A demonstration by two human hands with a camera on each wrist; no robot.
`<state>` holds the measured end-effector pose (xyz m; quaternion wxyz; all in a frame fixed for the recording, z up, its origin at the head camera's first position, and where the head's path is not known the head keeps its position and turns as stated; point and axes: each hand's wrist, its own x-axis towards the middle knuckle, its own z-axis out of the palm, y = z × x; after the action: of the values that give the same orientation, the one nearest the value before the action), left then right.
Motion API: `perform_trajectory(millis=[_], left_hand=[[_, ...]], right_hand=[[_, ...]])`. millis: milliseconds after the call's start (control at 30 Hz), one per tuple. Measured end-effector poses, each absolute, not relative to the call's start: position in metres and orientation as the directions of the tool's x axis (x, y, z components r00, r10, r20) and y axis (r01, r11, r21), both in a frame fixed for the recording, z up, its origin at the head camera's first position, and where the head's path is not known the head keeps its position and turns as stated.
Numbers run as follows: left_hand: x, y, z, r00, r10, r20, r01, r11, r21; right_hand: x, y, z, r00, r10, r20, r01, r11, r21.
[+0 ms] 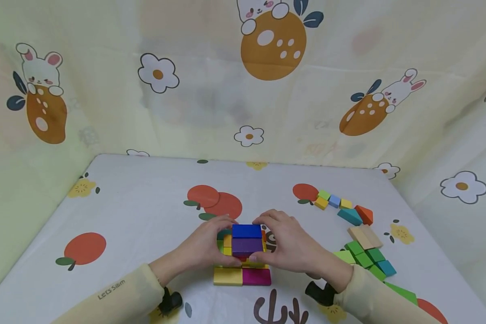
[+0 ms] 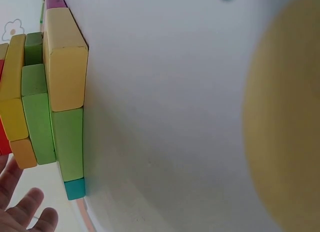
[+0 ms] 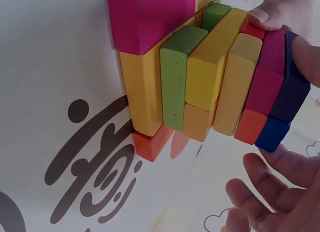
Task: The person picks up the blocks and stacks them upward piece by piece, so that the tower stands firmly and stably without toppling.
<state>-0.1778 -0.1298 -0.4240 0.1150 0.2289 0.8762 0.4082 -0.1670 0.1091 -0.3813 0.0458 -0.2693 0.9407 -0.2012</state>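
- Several layers of coloured blocks are already piled into a stack (image 1: 245, 254) near the front middle of the table (image 1: 137, 211), with a blue block (image 1: 246, 231) and a purple block (image 1: 247, 246) lying side by side on top.
- At the base, a yellow block (image 1: 228, 276) and a magenta block (image 1: 256, 276) are seen side by side, jutting toward the person.
- From the right wrist view, green, yellow, orange and red pieces are seen packed tightly between the base and the top pair.
- The left hand (image 1: 205, 246) is curved against the left side of the stack, with its fingers reaching over the far top edge; whether they truly press or only touch cannot be told.
- The right hand (image 1: 285, 245) is cupped round the right side, and its thumb and fingertips are laid on the blue and purple blocks, holding them in place.
- Judged from this, the build is well along and the top layer is being squared up.
- Many spare blocks (image 1: 358, 234) are left well apart at the right: small yellow, green and blue ones, a teal and an orange wedge, a plain wooden piece and a green cluster.
- No box, tray or other container is seen; the spare pieces are lying loose on the printed cloth.
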Motion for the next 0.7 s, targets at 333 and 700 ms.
perform_trajectory(millis=[333, 700], left_hand=[[-0.1784, -0.13, -0.4245, -0.869, 0.495, -0.011, 0.315, 0.57, 0.759], [-0.1775, -0.1299, -0.4242, -0.866, 0.5, -0.003, 0.326, 0.568, 0.756]], right_hand=[[-0.1671, 0.1075, -0.3825, -0.848, -0.528, 0.037, -0.498, 0.772, -0.395], [-0.1663, 0.1079, -0.3843, -0.853, -0.521, 0.028, -0.486, 0.775, -0.403]])
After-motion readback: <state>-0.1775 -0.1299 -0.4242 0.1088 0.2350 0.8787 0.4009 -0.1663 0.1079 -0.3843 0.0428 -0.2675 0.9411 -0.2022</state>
